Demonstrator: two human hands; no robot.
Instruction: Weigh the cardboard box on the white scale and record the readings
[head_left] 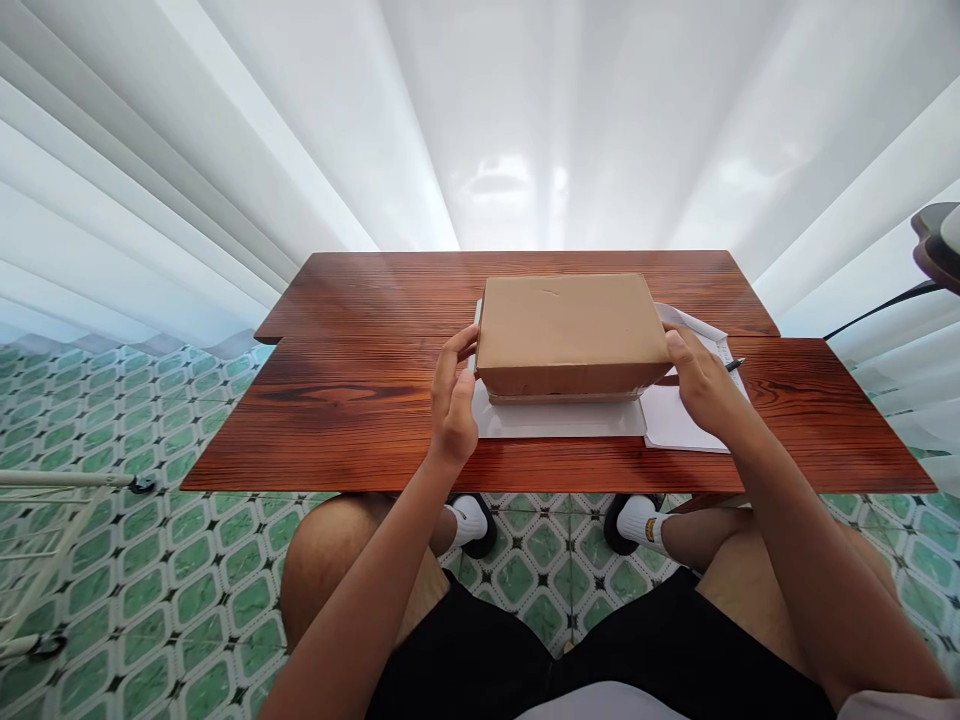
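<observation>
A: What is being held?

B: A cardboard box (570,325) is held between both hands, near the middle of the table (345,395). It is rectangular, plain brown and matte, with straight edges and a small scuff marked on the lid.

A: How are the hands placed?

B: The left hand (454,400) is half curled, its fingers laid against the box's left end and its thumb kept lower, near the front corner. By the right hand (701,385), the right front corner is gripped; the thumb is pressed there, while the other fingers are partly hidden.

A: And underneath?

B: A smooth, glossy white sheet (555,422) is seen below the box. Whether the box is rested on it or held just above cannot be told.

A: What is found to the right?

B: Flat white papers (681,420) are spread beside the sheet, and a slim dark pen (735,364) is partly hidden behind the right hand.

A: The surroundings?

B: The table is made of reddish-brown boards, streaked with dark grain. Beyond it, a sheer white curtain (525,100) is hung in soft folds; below, green tiles (547,545) are patterned with pale-bordered diamonds.
</observation>
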